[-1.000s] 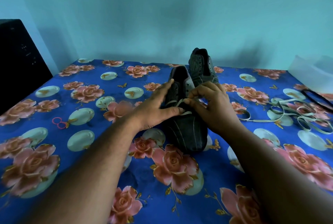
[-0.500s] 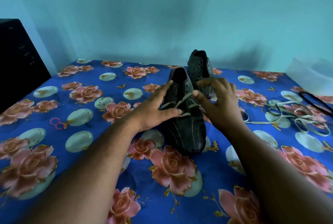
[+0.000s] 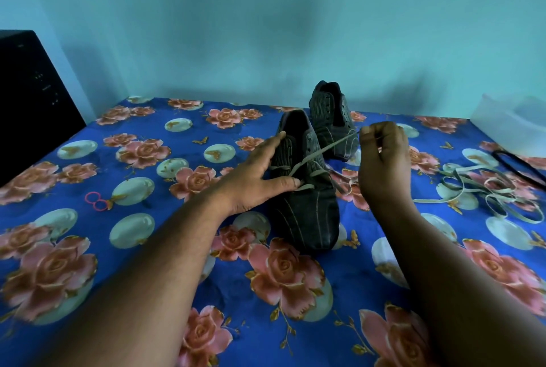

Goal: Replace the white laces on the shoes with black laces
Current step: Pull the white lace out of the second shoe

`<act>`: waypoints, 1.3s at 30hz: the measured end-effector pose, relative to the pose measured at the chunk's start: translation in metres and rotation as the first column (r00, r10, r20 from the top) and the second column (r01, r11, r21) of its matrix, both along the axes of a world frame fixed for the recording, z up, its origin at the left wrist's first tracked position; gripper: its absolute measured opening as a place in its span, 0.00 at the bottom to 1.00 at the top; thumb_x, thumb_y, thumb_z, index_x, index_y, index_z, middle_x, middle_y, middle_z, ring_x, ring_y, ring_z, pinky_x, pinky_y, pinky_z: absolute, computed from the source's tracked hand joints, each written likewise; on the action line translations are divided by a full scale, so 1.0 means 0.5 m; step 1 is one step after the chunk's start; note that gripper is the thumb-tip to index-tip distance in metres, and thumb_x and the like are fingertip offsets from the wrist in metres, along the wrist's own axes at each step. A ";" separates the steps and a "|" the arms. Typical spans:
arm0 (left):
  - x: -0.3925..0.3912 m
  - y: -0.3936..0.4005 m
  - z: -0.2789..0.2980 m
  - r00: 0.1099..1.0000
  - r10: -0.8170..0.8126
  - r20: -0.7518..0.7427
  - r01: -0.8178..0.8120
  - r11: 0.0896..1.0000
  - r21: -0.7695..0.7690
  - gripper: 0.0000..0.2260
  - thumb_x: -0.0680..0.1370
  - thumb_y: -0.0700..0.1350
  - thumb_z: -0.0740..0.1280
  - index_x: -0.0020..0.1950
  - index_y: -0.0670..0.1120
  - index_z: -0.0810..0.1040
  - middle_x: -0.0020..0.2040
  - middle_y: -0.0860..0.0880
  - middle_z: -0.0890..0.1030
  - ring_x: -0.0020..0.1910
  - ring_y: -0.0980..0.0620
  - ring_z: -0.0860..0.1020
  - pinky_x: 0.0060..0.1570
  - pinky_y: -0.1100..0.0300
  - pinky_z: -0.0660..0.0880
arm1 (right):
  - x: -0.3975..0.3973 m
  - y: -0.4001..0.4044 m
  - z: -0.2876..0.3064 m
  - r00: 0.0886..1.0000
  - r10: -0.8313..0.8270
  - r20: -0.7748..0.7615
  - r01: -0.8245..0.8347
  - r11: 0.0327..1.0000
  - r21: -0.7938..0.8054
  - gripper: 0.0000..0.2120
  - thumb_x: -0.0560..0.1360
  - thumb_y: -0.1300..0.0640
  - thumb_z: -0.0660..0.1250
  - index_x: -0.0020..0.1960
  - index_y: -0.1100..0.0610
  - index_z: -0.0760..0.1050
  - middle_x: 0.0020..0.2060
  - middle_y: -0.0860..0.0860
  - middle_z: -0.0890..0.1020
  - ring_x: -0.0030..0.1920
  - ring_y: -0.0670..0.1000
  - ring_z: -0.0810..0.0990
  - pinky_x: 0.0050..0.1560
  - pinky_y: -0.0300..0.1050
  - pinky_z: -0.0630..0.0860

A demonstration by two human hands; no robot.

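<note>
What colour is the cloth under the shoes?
Bright blue cloth with pink roses and pale round shapes, seen in the head view.

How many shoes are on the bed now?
2: the near shoe under the left hand, and the far shoe behind it, toward the wall.

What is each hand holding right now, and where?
Right hand pinches the white lace near its free end; left hand rests open on the near shoe.
</note>
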State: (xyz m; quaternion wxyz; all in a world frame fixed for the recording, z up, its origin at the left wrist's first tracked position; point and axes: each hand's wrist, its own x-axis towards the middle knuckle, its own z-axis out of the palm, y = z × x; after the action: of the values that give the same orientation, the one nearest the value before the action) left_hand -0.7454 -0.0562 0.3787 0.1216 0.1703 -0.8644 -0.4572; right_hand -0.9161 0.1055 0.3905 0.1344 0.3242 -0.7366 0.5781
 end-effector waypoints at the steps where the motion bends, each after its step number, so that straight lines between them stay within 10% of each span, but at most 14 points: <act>1: -0.001 0.000 -0.001 1.000 -0.002 0.002 0.002 1.000 -0.004 0.47 0.70 0.65 0.71 0.82 0.63 0.47 0.84 0.55 0.49 0.81 0.54 0.53 0.79 0.44 0.57 | 0.000 0.000 -0.005 1.000 -0.008 -0.030 0.009 0.998 0.054 0.07 0.81 0.50 0.62 0.48 0.53 0.73 0.50 0.49 0.75 0.53 0.51 0.72 0.56 0.55 0.72; 5: -0.004 -0.006 -0.008 1.000 -0.002 -0.020 0.002 1.000 0.004 0.48 0.69 0.69 0.73 0.81 0.66 0.49 0.83 0.58 0.52 0.81 0.53 0.56 0.78 0.43 0.60 | 0.022 0.001 -0.008 0.977 0.138 -0.163 -0.090 0.957 0.275 0.18 0.77 0.37 0.65 0.62 0.45 0.75 0.62 0.49 0.73 0.65 0.52 0.68 0.60 0.51 0.64; 11: -0.007 -0.010 -0.015 1.000 0.009 -0.019 -0.009 1.000 -0.004 0.48 0.66 0.70 0.70 0.81 0.67 0.49 0.82 0.59 0.52 0.80 0.51 0.59 0.77 0.43 0.62 | 0.032 -0.010 -0.020 0.902 0.307 -0.304 -0.172 0.901 0.398 0.14 0.77 0.38 0.62 0.53 0.45 0.80 0.55 0.45 0.76 0.62 0.53 0.68 0.58 0.57 0.67; 19: -0.004 -0.010 -0.008 1.000 0.010 -0.009 -0.010 0.999 -0.041 0.44 0.75 0.60 0.73 0.83 0.61 0.49 0.84 0.54 0.51 0.82 0.56 0.48 0.81 0.44 0.52 | 0.022 0.005 0.020 0.966 0.236 0.104 -0.209 0.952 -0.222 0.08 0.80 0.56 0.66 0.42 0.50 0.75 0.39 0.47 0.78 0.42 0.45 0.75 0.45 0.40 0.71; 27: -0.002 -0.001 0.000 1.000 0.015 0.002 -0.015 0.999 -0.040 0.45 0.74 0.59 0.72 0.83 0.60 0.48 0.84 0.54 0.49 0.82 0.56 0.46 0.81 0.47 0.50 | 0.025 0.001 -0.001 0.977 0.155 -0.148 -0.127 0.975 0.183 0.17 0.73 0.51 0.64 0.62 0.45 0.77 0.60 0.45 0.75 0.62 0.52 0.70 0.62 0.52 0.67; 33: -0.003 -0.006 -0.003 1.000 0.009 0.013 -0.009 0.997 -0.071 0.47 0.72 0.64 0.72 0.83 0.60 0.47 0.84 0.53 0.50 0.82 0.56 0.45 0.80 0.49 0.50 | 0.035 -0.006 -0.014 0.911 0.298 -0.285 -0.174 0.905 0.389 0.14 0.76 0.36 0.65 0.52 0.44 0.81 0.53 0.43 0.77 0.62 0.51 0.68 0.59 0.56 0.67; 39: -0.009 -0.011 -0.011 1.000 0.023 -0.009 -0.024 0.997 -0.068 0.47 0.70 0.65 0.71 0.83 0.62 0.49 0.83 0.55 0.52 0.80 0.59 0.50 0.80 0.50 0.52 | 0.034 -0.011 -0.010 0.900 0.370 -0.231 -0.314 0.916 0.249 0.10 0.79 0.44 0.64 0.45 0.50 0.76 0.44 0.45 0.78 0.52 0.53 0.74 0.53 0.55 0.72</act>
State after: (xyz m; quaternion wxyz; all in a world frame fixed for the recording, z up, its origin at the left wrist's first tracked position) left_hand -0.7498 -0.0615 0.3731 0.1362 0.1745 -0.8769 -0.4268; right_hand -0.8990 0.0999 0.3855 0.0965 0.5378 -0.6977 0.4633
